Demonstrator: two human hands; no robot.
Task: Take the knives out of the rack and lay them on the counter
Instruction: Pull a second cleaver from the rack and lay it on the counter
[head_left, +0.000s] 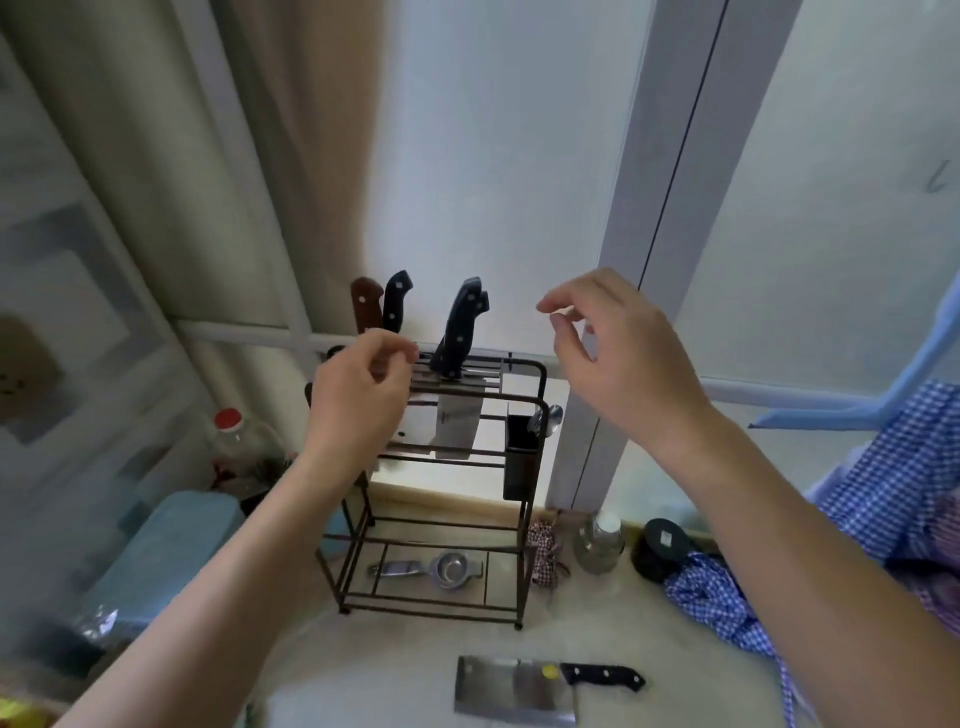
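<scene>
Overhead, both hands hovered empty at the rack (524, 395): left hand (358, 400) loosely curled before its top, right hand (618, 358) spread beside it. Three knives (460, 327) stood slotted; one cleaver (519, 688) lay on the counter (395, 670) before the rack.

The knife rack (436, 488) stands on the worktop (395, 665) against the window. Three knives stand in its top slots: two at the left (367, 306) (397, 300), one right of them (461, 327). A cleaver (540, 688) lies on the worktop before the rack. A strainer (441, 569) lies on the rack's bottom shelf. A cutlery holder (522, 452) hangs on its right end. A jar (598, 543) stands right of the rack.
</scene>
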